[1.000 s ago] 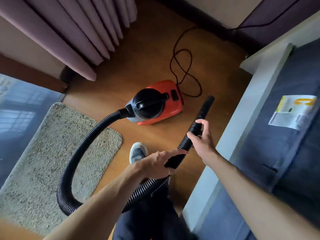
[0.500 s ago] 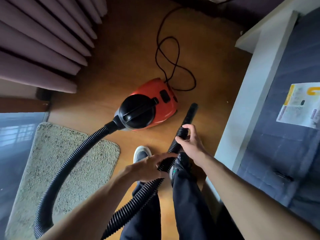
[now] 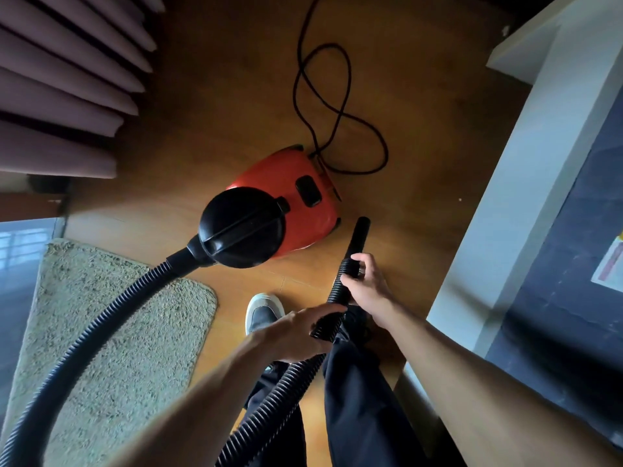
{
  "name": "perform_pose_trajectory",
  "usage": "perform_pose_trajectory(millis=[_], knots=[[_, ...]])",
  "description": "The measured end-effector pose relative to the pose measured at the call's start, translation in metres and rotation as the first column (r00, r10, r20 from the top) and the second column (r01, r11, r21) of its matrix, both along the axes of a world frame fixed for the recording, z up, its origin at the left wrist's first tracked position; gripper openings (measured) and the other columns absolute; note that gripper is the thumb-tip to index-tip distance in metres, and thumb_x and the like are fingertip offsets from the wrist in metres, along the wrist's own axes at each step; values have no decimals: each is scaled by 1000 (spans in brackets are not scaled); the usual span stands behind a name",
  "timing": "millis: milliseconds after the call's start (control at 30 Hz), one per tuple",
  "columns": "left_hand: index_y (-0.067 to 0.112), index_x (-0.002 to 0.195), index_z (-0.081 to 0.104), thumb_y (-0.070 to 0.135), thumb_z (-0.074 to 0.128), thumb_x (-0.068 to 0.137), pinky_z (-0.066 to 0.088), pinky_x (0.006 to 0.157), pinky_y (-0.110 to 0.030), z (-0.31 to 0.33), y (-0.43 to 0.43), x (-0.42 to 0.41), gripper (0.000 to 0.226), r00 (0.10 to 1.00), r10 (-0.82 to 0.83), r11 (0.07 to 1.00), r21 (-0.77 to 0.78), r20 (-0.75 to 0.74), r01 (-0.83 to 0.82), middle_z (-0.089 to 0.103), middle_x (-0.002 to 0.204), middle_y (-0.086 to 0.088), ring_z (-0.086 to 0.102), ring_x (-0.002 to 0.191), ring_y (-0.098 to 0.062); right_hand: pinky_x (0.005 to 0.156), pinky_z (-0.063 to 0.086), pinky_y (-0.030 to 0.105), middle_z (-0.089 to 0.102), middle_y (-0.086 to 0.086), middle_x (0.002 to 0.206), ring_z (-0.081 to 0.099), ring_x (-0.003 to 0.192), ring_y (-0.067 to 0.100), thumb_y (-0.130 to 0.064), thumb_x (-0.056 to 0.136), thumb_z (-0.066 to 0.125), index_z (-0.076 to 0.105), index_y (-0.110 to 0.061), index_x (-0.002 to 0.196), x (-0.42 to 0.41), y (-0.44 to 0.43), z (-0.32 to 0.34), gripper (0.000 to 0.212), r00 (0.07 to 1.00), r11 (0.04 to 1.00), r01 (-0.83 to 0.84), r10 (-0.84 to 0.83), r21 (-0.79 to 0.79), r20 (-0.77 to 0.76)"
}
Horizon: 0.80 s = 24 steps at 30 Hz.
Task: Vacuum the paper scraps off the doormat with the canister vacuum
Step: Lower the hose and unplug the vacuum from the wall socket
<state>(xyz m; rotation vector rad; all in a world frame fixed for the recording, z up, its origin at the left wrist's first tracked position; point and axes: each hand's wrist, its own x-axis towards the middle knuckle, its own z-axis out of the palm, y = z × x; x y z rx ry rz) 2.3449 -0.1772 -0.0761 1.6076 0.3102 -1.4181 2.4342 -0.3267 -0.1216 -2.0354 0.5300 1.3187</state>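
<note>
right hand (image 3: 367, 288) grips hose (image 3: 269, 409), doormat (image 3: 128, 365) edge left

Both hands (image 3: 337, 310) grip the black hose (image 3: 104, 318) beside the red canister vacuum (image 3: 290, 190).

The vacuum (image 3: 290, 183) is red-orange with a black lid, its ribbed hose (image 3: 111, 318) and cord (image 3: 340, 106) black, the doormat (image 3: 141, 348) speckled beige, the floor (image 3: 219, 96) brown wood-grain, the curtain (image 3: 60, 96) dusky mauve, the trousers (image 3: 357, 399) dark, and the shoe (image 3: 263, 311) white and grey.
</note>
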Motion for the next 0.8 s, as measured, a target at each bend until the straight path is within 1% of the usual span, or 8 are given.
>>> perform_pose_trajectory(millis=[133, 267, 333, 400, 500, 567, 733, 800], knots=[[69, 135, 24, 33, 62, 90, 60, 84, -41, -11, -3, 1, 68, 1000, -23, 1000, 20, -9, 23, 63, 130, -1, 69, 97, -21, 72, 44, 29, 54, 1, 114, 56, 89, 20, -23, 90, 60, 44, -29, 129, 4, -6, -11, 43, 999, 999, -51, 51, 6, -11], [62, 138, 27, 30, 63, 91, 61, 81, -41, -17, -3, -1, 67, 999, -23, 1000, 16, -24, 23, 68, 118, 0, 72, 88, -18, 63, 46, 27, 51, -1, 111, 54, 79, 13, -23, 89, 62, 44, -26, 129, 3, -7, -19, 44, 994, 995, -99, 99, -10, -45], [61, 139, 29, 31, 64, 91, 61, 81, -39, -18, -4, -2, 66, 999, -32, 999, 24, -24, 33, 69, 113, -1, 71, 88, -19, 71, 54, 34, 55, 6, 115, 60, 85, 19, -22, 86, 64, 42, -24, 128, 8, -3, -21, 47, 988, 988, -149, 147, -46, -42], [61, 139, 30, 33, 64, 92, 60, 82, -37, -19, -4, -2, 65, 999, -30, 999, 34, -23, 31, 67, 112, -1, 70, 92, -20, 87, 53, 41, 49, 14, 128, 59, 103, 29, -19, 86, 64, 40, -19, 134, 17, 7, -23, 54, 963, 960, -251, 261, -123, 73], [63, 137, 29, 35, 65, 91, 57, 89, -38, -22, -6, -3, 66, 1000, -19, 999, 28, -23, 19, 64, 124, -2, 66, 105, -22, 98, 47, 38, 47, 15, 136, 51, 118, 28, -14, 84, 65, 39, -8, 141, 40, 33, -16, 63, 809, 921, -365, 385, -135, 445], [63, 138, 28, 36, 65, 90, 56, 92, -40, -23, -8, -3, 66, 1000, -24, 999, 26, -14, 25, 62, 129, -3, 65, 107, -23, 103, 45, 39, 46, 17, 139, 49, 123, 30, -11, 82, 67, 37, -3, 144, 54, 54, -11, 69, 688, 888, -448, 416, -103, 595], [65, 136, 26, 38, 64, 90, 56, 89, -41, -26, -11, -2, 66, 1000, -7, 1000, 13, -11, 7, 65, 120, -6, 66, 99, -23, 120, 22, 41, 16, 15, 162, 17, 149, 28, -8, 84, 59, 21, -2, 153, 59, 90, -5, 79, 448, 638, -745, 694, -194, 564], [66, 135, 23, 39, 64, 90, 55, 91, -42, -27, -10, -2, 67, 1000, 2, 1000, 8, -9, -2, 66, 120, -9, 66, 102, -26, 122, 18, 42, 6, 14, 164, 6, 151, 26, -8, 83, 60, 13, -2, 154, 55, 95, -5, 85, 417, 587, -775, 752, -232, 510]])
